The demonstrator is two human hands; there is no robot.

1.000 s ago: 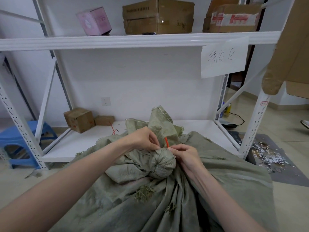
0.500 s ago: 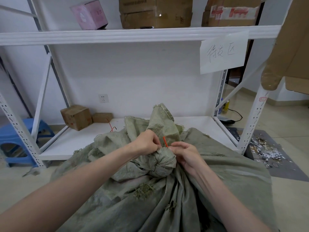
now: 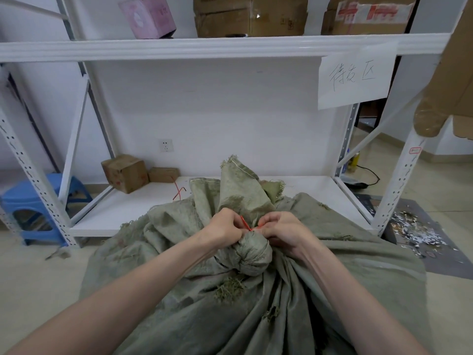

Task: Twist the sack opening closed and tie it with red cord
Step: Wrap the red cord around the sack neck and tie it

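Left hand [image 3: 225,226] and right hand [image 3: 284,230] have drawn together, apparently both pinching the now-slanted red cord [image 3: 245,223].

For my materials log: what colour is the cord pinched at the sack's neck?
Red, tending to orange; the cord shows best in the head view.

Left hand [image 3: 225,228] and right hand [image 3: 284,230] apparently pinch red cord [image 3: 246,224] at the sack [image 3: 256,254] neck

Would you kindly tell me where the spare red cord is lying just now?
In the head view, the spare red cord lies on the white lower shelf, left of centre, between the small cardboard boxes and the sack.
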